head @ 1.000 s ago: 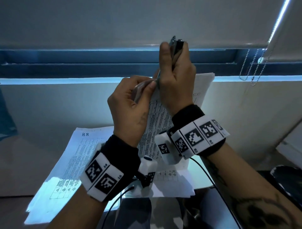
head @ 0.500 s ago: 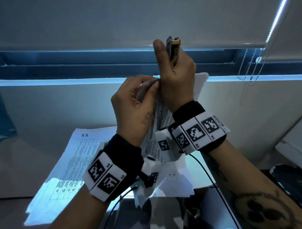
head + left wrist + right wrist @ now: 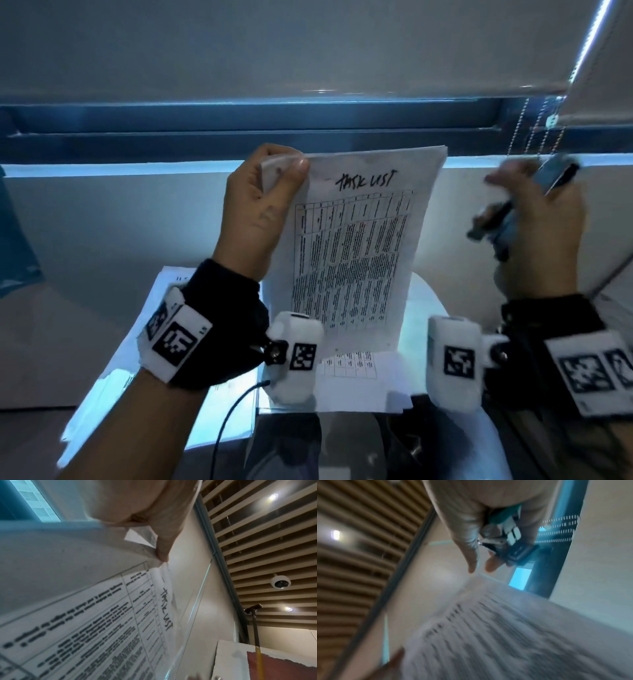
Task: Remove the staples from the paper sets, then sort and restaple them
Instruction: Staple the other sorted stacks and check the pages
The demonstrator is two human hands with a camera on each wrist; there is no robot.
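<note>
My left hand (image 3: 260, 205) pinches the top left corner of a printed paper set (image 3: 356, 253) headed "TASK LIST" and holds it upright in the air. The left wrist view shows my thumb (image 3: 163, 550) on the folded-back corner of that paper set (image 3: 96, 622). My right hand (image 3: 537, 219) is well to the right of the sheets, blurred, gripping a small dark stapler tool (image 3: 507, 209). In the right wrist view the tool (image 3: 508, 543) lies across my palm with thumb and forefinger stretched past it. No staple is visible.
More printed sheets (image 3: 137, 349) lie on the table below my hands, some under the held set. A window sill and dark frame (image 3: 171, 137) run behind. A blind's bead chain (image 3: 534, 123) hangs at upper right. A cable trails from my left wrist.
My right hand pulled away from the paper's top corner and swung right with the tool. The left hand keeps the corner, and the sheet now faces me flat.
</note>
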